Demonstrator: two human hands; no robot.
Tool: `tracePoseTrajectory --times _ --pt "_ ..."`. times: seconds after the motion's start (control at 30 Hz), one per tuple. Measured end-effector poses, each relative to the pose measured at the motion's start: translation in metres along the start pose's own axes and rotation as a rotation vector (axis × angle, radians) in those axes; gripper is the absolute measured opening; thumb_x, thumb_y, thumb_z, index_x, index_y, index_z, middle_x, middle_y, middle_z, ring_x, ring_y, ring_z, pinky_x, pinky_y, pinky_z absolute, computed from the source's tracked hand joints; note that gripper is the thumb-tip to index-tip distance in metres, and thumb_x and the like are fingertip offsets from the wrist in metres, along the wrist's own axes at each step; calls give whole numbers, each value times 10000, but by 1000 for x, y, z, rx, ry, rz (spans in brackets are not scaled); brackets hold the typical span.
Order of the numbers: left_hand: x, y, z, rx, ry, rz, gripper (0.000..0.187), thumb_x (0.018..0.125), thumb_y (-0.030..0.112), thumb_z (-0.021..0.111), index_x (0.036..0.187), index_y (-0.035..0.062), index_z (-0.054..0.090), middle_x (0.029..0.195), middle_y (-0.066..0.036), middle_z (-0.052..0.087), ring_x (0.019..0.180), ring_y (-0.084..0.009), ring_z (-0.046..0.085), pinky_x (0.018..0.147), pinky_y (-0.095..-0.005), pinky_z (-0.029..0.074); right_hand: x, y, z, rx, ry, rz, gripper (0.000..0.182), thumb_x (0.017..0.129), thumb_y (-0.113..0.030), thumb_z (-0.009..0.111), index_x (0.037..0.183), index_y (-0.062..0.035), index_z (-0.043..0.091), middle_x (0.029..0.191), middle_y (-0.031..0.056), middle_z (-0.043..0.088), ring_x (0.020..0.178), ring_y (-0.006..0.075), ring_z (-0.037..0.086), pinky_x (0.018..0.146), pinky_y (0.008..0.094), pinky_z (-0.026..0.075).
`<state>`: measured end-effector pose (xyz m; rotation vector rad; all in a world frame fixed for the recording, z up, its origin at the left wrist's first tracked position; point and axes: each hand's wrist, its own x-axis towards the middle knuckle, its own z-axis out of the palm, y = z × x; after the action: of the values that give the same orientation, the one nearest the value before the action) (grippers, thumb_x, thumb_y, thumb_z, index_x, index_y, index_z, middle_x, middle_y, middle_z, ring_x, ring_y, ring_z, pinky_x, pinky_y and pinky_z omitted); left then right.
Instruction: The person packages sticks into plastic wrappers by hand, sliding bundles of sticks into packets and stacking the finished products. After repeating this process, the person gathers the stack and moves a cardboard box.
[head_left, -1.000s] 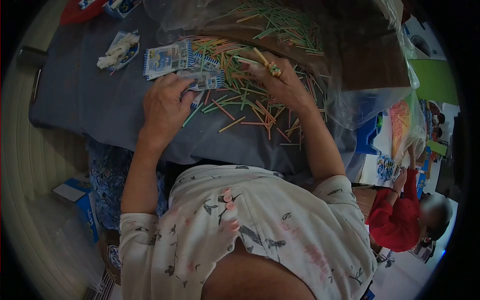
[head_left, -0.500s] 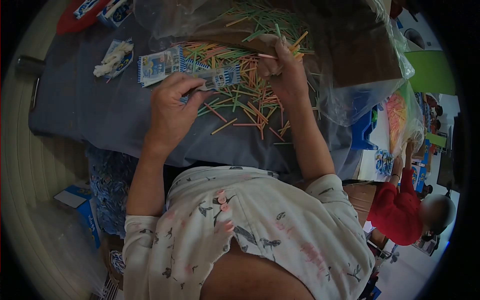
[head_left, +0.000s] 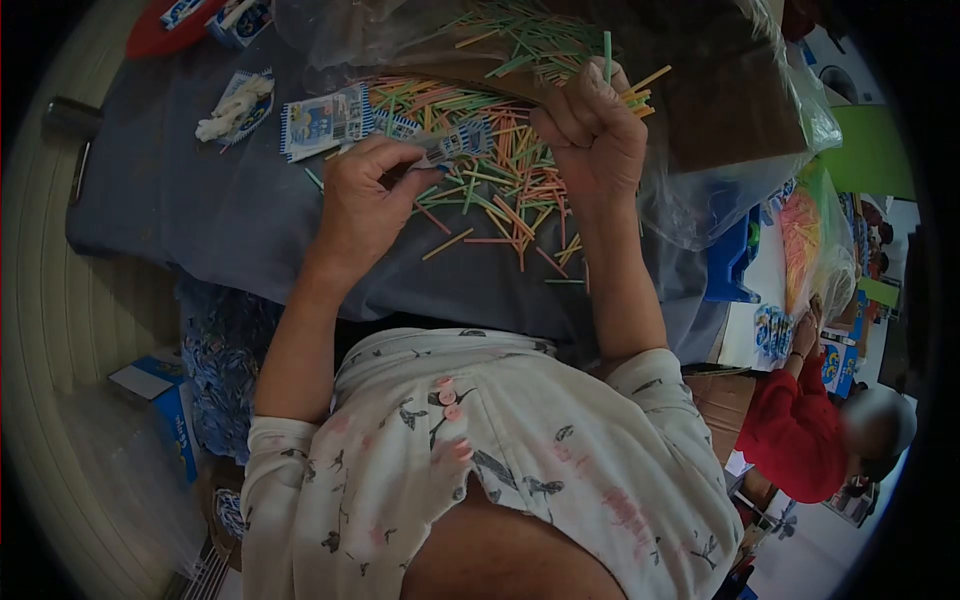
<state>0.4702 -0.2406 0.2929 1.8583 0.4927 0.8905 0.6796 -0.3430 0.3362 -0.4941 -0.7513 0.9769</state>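
Head view: right hand (head_left: 597, 135) clenches a stick bundle (head_left: 640, 88) at upper centre — left hand (head_left: 368, 200) pinches the small packet (head_left: 455, 145); best to square the ends first.

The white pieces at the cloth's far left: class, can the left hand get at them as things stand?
Probably not yet: the left hand holds a packet; the white pieces lie apart, with bare cloth between.

Dim fisheye view, perhaps slightly soft.

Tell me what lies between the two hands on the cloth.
In the head view, loose coloured sticks lie scattered between left hand and right hand.
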Motion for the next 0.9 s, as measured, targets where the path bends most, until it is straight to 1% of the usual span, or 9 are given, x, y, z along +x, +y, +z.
tracePoseTrajectory --times 0.17,0.23,0.27,0.33,0.37,0.6,0.67,0.8,0.9 --pt "2 -1 4 38 -68 -18 134 773 -5 765 895 -25 713 786 -63 643 658 -117 607 570 -254 478 5 3 30 -42 61 -46 222 1013 -202 508 1029 -11 620 534 -55 281 470 64 293 465 260 281" --pt "5 4 7 3 -69 -7 135 773 -6 765 896 -26 713 785 -64 644 657 -117 607 571 -255 478 10 12 31 -341 53 -146 313 1030 -243 475 1041 10 658 547 -25 441 522 96 457 543 273 390" --pt "7 6 9 -32 -69 2 136 773 -6 765 897 -27 712 783 -65 644 656 -118 606 572 -256 478 11 16 32 -343 50 -147 313 1030 -243 475 1041 10 658 547 -25 441 522 96 457 543 273 390" --pt "11 3 11 -53 -63 14 140 774 -10 762 903 -28 712 790 -65 646 666 -120 614 580 -257 482 10 23 36 -722 111 -108 392 1036 -310 464 1008 7 694 672 43 630 659 144 601 677 294 466" --pt "12 1 12 -71 -58 22 144 775 -14 759 909 -28 711 796 -65 648 677 -122 621 588 -258 486 9 20 38 -817 66 -8 465 1035 -380 436 977 -4 704 830 87 708 777 161 645 756 304 480" --pt "22 1 20 -169 -52 1 149 771 -27 757 914 -26 715 813 -73 660 732 -136 654 631 -253 509 7 18 32 -917 99 53 524 1021 -434 413 1008 -8 719 940 79 719 977 164 633 848 322 480" --pt "24 3 24 -275 -73 -4 148 770 -23 761 910 -30 714 831 -77 674 752 -134 656 648 -256 519 10 21 17 -900 -69 2 539 981 -477 475 1094 -1 701 1050 112 699 1038 195 623 929 342 467" --pt "28 -5 32 -281 -106 -26 162 772 -16 766 924 -35 711 862 -80 686 779 -134 658 665 -258 522 11 16 19 -922 -98 -9 603 931 -537 539 1154 7 673 1142 127 663 1057 223 620 983 354 444" --pt "31 -1 35 -345 -118 13 164 779 -12 765 934 -30 713 883 -74 693 798 -125 654 683 -252 521 16 12 36 -807 120 -154 664 892 -572 582 1200 13 649 1160 120 647 1040 219 621 944 346 463"
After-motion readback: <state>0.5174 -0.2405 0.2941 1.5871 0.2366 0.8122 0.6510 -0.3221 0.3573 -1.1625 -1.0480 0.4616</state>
